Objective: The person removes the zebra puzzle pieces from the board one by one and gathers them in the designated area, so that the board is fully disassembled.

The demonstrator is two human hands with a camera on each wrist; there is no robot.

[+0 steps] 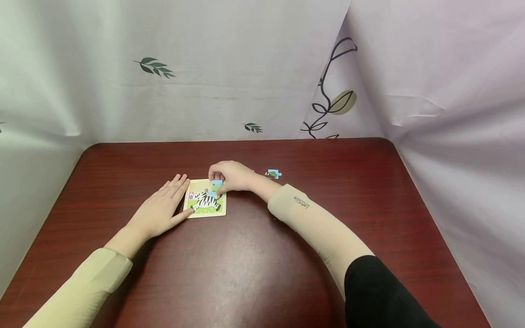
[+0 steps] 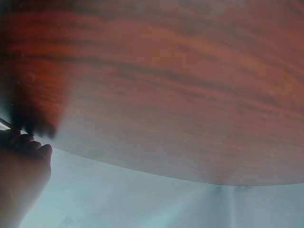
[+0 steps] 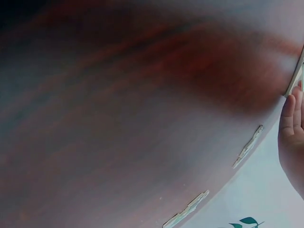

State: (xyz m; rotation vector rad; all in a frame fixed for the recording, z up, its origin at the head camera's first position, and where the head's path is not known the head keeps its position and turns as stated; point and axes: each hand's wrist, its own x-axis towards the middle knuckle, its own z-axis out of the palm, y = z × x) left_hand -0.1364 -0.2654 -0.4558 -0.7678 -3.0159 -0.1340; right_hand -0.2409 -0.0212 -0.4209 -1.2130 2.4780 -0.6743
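Note:
A small wooden jigsaw puzzle [image 1: 207,211] with a zebra picture lies in a pale frame left of the table's middle. My right hand [image 1: 234,176] reaches over its upper right part and pinches a blue and green puzzle piece [image 1: 216,187] between thumb and fingers, over the tray. Flat beside the frame lies my left hand [image 1: 157,212], its fingers straight and its thumb and fingertips at the frame's left edge. In the right wrist view, part of the right hand [image 3: 293,123] shows next to the frame's edge [image 3: 294,76].
Behind the right wrist lies a loose puzzle piece [image 1: 273,173]. The right wrist view shows two loose pieces on the table, one farther piece [image 3: 248,146] and one nearer piece [image 3: 186,210]. A white printed curtain [image 1: 205,100] hangs around the dark red wooden table [image 1: 229,273].

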